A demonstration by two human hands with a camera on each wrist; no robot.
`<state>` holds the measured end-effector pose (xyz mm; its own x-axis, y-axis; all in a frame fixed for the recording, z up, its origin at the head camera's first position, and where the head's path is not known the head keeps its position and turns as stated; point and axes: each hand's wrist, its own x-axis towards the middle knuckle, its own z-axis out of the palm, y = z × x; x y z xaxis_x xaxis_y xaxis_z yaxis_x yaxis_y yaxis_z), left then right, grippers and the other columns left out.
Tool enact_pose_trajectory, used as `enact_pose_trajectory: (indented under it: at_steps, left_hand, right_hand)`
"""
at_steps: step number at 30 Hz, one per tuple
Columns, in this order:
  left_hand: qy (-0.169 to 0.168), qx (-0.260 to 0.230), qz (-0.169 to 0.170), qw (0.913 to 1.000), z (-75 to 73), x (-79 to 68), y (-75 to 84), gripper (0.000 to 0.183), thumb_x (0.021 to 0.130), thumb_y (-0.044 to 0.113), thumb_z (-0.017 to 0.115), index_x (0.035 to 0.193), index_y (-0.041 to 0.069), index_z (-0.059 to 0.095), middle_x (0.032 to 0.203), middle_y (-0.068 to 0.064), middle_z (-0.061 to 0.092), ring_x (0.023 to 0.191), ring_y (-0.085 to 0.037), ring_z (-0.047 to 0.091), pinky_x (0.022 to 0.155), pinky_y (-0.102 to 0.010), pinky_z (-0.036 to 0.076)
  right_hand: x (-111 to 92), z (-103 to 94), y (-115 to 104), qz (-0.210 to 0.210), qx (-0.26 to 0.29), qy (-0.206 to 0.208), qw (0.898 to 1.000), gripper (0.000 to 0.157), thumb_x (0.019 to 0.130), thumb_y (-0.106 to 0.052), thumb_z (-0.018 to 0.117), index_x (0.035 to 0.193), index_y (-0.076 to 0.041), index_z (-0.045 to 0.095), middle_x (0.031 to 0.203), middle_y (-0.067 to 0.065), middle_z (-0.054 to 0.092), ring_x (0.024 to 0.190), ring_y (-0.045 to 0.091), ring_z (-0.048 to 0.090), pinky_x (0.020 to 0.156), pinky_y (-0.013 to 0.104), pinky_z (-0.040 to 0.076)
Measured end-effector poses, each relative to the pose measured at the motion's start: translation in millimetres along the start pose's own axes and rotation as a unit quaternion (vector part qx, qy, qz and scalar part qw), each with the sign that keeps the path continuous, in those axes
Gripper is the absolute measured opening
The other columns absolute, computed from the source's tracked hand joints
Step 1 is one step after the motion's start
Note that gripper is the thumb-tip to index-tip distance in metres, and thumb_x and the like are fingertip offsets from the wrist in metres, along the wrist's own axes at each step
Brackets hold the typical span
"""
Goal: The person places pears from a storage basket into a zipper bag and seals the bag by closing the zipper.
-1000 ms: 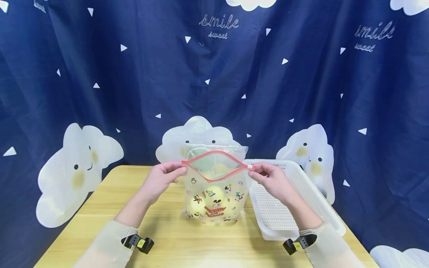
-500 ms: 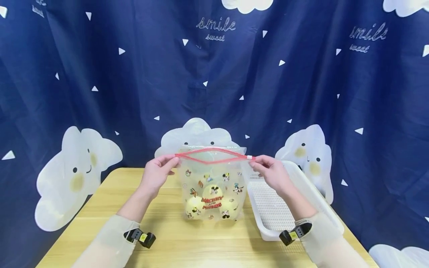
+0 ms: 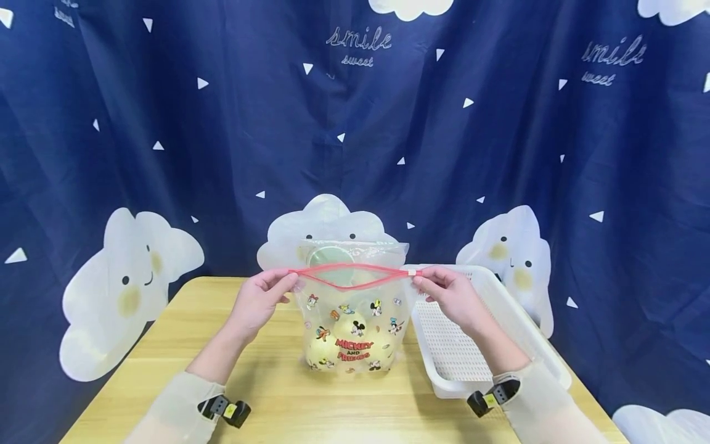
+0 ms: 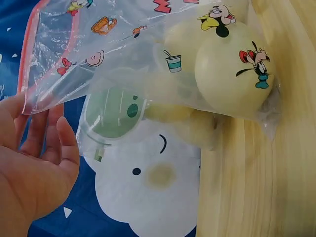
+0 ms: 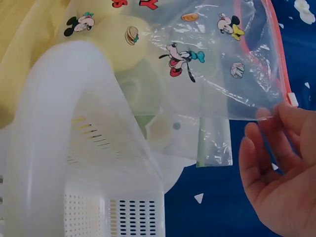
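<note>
A translucent zip bag (image 3: 383, 345) printed with cartoon figures stands on the table, with several pale yellow balls (image 4: 232, 69) inside. Along its mouth runs a pinkish-red zip (image 3: 344, 287), parted into a narrow gap in the middle. My left hand (image 3: 257, 302) pinches the zip's left end between thumb and fingers. At the other end, my right hand (image 3: 452, 299) pinches the corner just beside the white slider (image 3: 412, 272). Behind the zip, the bag's upper back panel bears a pale green round patch (image 4: 113, 111). The balls' lower parts are blurred by the plastic.
A white perforated plastic basket (image 3: 554, 364) stands on the right, beneath my right forearm and close to the bag. The wooden table (image 3: 266, 382) ends at a dark blue curtain (image 3: 355, 172) printed with clouds and triangles.
The bag's mouth is flatter than a second ago, with my left hand farther left. Half a second ago both hands held the zip higher; they have since come down, tipping the mouth toward me.
</note>
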<state>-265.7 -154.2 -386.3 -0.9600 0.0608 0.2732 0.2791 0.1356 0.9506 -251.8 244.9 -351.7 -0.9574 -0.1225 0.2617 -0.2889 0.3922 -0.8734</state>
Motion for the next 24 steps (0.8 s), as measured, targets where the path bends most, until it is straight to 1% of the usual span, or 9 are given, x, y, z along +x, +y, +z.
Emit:
enact_pose_trajectory:
  at_steps: [5,8,10,12,14,16,19,22,24]
  left_hand:
    - [0.035,0.005,-0.022,0.9991,-0.7,-3.9,-1.7,0.031,0.109,0.026,0.072,0.123,-0.002,0.076,0.092,0.015,0.079,0.094,-0.008,0.070,0.083,-0.025,0.060]
    - [0.034,-0.003,-0.024,0.9991,0.2,-4.4,-0.6,0.033,0.109,0.024,0.072,0.124,-0.005,0.074,0.091,0.015,0.079,0.093,-0.007,0.070,0.083,-0.024,0.060]
    - [0.034,-0.002,-0.019,0.9992,0.6,-3.2,1.1,0.033,0.108,0.023,0.072,0.125,-0.005,0.075,0.094,0.012,0.080,0.094,-0.007,0.070,0.083,-0.023,0.059]
    - [0.036,0.010,-0.006,0.9993,1.6,-1.5,4.9,0.033,0.108,0.023,0.073,0.129,-0.002,0.074,0.105,0.005,0.082,0.100,-0.007,0.070,0.088,-0.022,0.058]
    - [0.042,0.036,0.016,0.9983,5.5,0.3,12.4,0.035,0.107,0.023,0.073,0.135,0.003,0.073,0.120,-0.003,0.081,0.110,-0.009,0.070,0.095,-0.023,0.057]
    - [0.052,0.072,0.050,0.9947,13.9,1.6,24.4,0.039,0.106,0.023,0.075,0.141,0.008,0.071,0.135,-0.008,0.077,0.124,-0.014,0.068,0.106,-0.027,0.054]
    - [0.054,0.129,0.119,0.9830,35.1,3.0,49.0,0.042,0.101,0.020,0.078,0.142,0.010,0.071,0.142,-0.011,0.073,0.134,-0.026,0.064,0.117,-0.043,0.050]
    - [0.017,0.179,0.180,0.9671,63.2,4.3,72.9,0.038,0.099,0.021,0.080,0.135,0.011,0.076,0.136,-0.009,0.075,0.135,-0.031,0.064,0.120,-0.053,0.049]
    - [-0.025,0.205,0.196,0.9587,83.7,6.5,86.4,0.034,0.099,0.022,0.080,0.131,0.012,0.079,0.132,-0.006,0.078,0.133,-0.030,0.066,0.118,-0.053,0.051]
  right_hand:
    - [-2,0.2,2,-0.011,-0.009,0.023,1.000,0.019,0.106,-0.014,0.074,0.114,0.002,0.076,0.091,0.006,0.075,0.085,0.016,0.069,0.075,0.030,0.063]
    - [-3,0.8,4,-0.009,-0.011,0.028,1.000,0.017,0.106,-0.013,0.074,0.114,0.001,0.076,0.091,0.005,0.074,0.084,0.015,0.070,0.074,0.030,0.063]
    - [-3,1.5,4,-0.009,-0.010,0.028,0.999,0.016,0.106,-0.013,0.074,0.114,0.000,0.076,0.093,0.006,0.075,0.084,0.013,0.070,0.075,0.031,0.063]
    - [-3,2.3,5,-0.010,-0.009,0.028,1.000,0.016,0.106,-0.013,0.073,0.114,0.000,0.077,0.095,0.007,0.076,0.085,0.011,0.070,0.076,0.031,0.063]
    - [-3,3.2,5,-0.013,-0.009,0.027,1.000,0.016,0.106,-0.013,0.073,0.114,0.000,0.077,0.096,0.009,0.076,0.085,0.011,0.070,0.076,0.032,0.064]
    - [-2,4.2,5,-0.016,-0.010,0.027,0.999,0.016,0.106,-0.013,0.074,0.114,0.000,0.077,0.097,0.009,0.077,0.085,0.011,0.069,0.077,0.033,0.064]
    - [-2,5.4,4,-0.020,-0.010,0.028,0.999,0.016,0.105,-0.013,0.074,0.114,0.000,0.078,0.096,0.010,0.077,0.084,0.011,0.069,0.077,0.035,0.065]
    - [-2,6.1,4,-0.022,-0.010,0.028,0.999,0.015,0.105,-0.012,0.075,0.114,0.000,0.078,0.097,0.012,0.077,0.084,0.013,0.070,0.076,0.033,0.064]
    - [-2,6.2,4,-0.022,-0.010,0.027,0.999,0.015,0.105,-0.012,0.075,0.113,0.000,0.078,0.098,0.014,0.077,0.085,0.015,0.071,0.076,0.031,0.064]
